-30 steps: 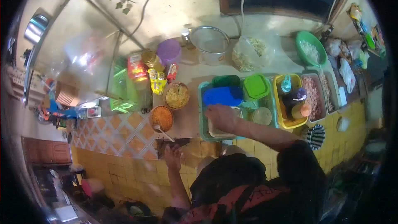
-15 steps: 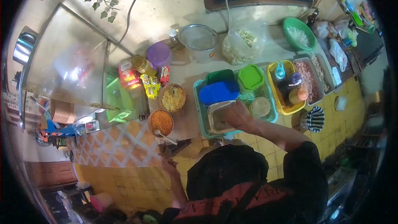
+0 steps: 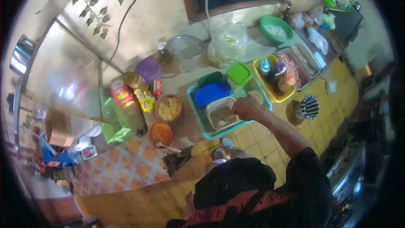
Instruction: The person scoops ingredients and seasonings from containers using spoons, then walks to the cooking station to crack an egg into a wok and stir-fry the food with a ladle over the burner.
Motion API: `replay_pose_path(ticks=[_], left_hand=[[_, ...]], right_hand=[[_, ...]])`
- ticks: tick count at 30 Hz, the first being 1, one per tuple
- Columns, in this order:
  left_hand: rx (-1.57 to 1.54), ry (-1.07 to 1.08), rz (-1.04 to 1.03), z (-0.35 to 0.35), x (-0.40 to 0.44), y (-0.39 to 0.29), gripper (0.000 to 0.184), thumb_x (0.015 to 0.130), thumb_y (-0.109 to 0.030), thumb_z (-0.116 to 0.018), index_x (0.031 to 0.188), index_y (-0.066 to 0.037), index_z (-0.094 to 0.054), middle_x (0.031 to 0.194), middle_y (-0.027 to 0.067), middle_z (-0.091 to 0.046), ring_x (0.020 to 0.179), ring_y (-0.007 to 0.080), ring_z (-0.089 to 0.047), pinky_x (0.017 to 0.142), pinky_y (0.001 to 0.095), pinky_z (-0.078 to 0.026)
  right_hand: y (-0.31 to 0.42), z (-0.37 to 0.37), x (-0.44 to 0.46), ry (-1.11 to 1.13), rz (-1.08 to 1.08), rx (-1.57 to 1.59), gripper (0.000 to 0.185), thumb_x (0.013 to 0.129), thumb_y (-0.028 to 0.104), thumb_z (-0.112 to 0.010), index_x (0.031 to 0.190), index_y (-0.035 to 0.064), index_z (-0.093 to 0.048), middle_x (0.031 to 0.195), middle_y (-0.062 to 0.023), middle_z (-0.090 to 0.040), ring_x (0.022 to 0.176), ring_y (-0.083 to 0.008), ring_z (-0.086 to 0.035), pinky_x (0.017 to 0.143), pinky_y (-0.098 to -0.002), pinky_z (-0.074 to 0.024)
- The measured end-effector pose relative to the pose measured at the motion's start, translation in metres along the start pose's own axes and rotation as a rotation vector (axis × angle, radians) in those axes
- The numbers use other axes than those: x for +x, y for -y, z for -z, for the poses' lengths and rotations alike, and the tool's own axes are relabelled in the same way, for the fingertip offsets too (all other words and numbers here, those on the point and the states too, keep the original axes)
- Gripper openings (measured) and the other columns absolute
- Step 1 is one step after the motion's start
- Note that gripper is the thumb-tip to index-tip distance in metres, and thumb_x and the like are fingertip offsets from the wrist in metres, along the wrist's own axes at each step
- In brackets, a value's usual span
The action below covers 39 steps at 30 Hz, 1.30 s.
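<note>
My right hand (image 3: pixel 247 108) is over the right side of a small whitish rectangular tub (image 3: pixel 210 119). Its fingers are bent together and point down; what they hold, if anything, is hidden. A little pale matter lies in the tub, too blurred to name. The tub stands in a turquoise tray (image 3: pixel 214 135) beside a blue-lidded box (image 3: pixel 212 93), a green-lidded container (image 3: pixel 239 74) and a round jar (image 3: pixel 256 97). My left hand (image 3: pixel 190 200) hangs low beside my black shirt, away from the counter, its fingers too unclear to read.
Left of the tray stand a bowl of orange food (image 3: pixel 161 132) with a spoon and a bowl of yellowish food (image 3: pixel 168 108). A yellow basket (image 3: pixel 276 97) with bottles stands right. Behind are a bag of chopped vegetables (image 3: pixel 228 46) and a green basin (image 3: pixel 270 23). A striped bin (image 3: pixel 307 107) is on the floor.
My view has shifted, so the counter appears further left and my feet show. My left hand has drawn back toward my body. My right hand stays at the tub, uncovering more of its inside.
</note>
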<state>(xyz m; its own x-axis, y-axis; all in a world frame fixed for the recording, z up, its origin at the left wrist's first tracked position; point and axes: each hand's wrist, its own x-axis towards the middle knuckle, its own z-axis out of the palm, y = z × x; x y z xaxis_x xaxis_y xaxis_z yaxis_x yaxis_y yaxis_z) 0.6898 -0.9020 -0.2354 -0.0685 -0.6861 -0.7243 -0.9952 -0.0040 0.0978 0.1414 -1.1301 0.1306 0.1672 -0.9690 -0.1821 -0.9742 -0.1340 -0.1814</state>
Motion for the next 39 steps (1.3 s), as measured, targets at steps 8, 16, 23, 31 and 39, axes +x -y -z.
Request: replay_pose_path(ticks=[8,16,23,31,39], left_hand=[[-1.224,0.215,0.222,0.124,-0.005,-0.094,0.025,0.088,-0.030,-0.047,0.097,-0.007,-0.048,0.077,0.0092,-0.055,0.067,0.0215,-0.054,0.059,0.0342,-0.045],[-1.022,0.410,-0.050,0.164,0.036,-0.186,0.025,0.090,-0.028,-0.045,0.076,-0.008,-0.049,0.066,0.0052,-0.048,0.058,0.0164,-0.047,0.053,0.0318,-0.039],[-0.390,0.676,-0.255,0.151,0.048,-0.321,0.023,0.090,-0.027,-0.045,0.075,-0.009,-0.047,0.067,0.0046,-0.048,0.057,0.0163,-0.047,0.052,0.0312,-0.039],[-0.098,0.688,-0.320,0.062,0.003,-0.420,0.022,0.090,-0.025,-0.046,0.074,-0.010,-0.045,0.067,0.0038,-0.048,0.057,0.0162,-0.047,0.052,0.0305,-0.040],[-0.050,0.815,-0.828,-0.003,-0.102,-0.486,0.015,0.092,-0.026,-0.043,0.089,-0.012,-0.049,0.076,0.0035,-0.053,0.061,0.0137,-0.050,0.050,0.0255,-0.041]], right_hand=[[0.001,0.041,-0.088,-0.200,-0.261,0.221,0.012,0.071,0.009,-0.055,0.077,0.0132,-0.065,0.072,-0.0115,-0.061,0.071,-0.0314,-0.059,0.061,-0.0404,-0.0450],[0.001,-0.014,-0.300,-0.510,-0.784,0.344,0.015,0.075,0.016,-0.052,0.079,0.0100,-0.064,0.077,-0.0136,-0.062,0.074,-0.0331,-0.059,0.065,-0.0437,-0.0465],[0.105,-0.082,-0.541,-0.742,-1.538,0.462,0.019,0.078,0.020,-0.051,0.086,0.0089,-0.064,0.080,-0.0150,-0.062,0.077,-0.0351,-0.058,0.068,-0.0440,-0.0456],[0.255,-0.144,-0.810,-1.152,-2.311,0.064,0.019,0.077,0.018,-0.052,0.085,0.0049,-0.064,0.083,-0.0169,-0.062,0.080,-0.0362,-0.059,0.072,-0.0401,-0.0461],[0.312,-0.207,-1.007,-0.705,-2.991,-0.217,0.020,0.076,0.016,-0.056,0.091,0.0072,-0.066,0.088,-0.0186,-0.063,0.086,-0.0337,-0.061,0.075,-0.0421,-0.0474]])
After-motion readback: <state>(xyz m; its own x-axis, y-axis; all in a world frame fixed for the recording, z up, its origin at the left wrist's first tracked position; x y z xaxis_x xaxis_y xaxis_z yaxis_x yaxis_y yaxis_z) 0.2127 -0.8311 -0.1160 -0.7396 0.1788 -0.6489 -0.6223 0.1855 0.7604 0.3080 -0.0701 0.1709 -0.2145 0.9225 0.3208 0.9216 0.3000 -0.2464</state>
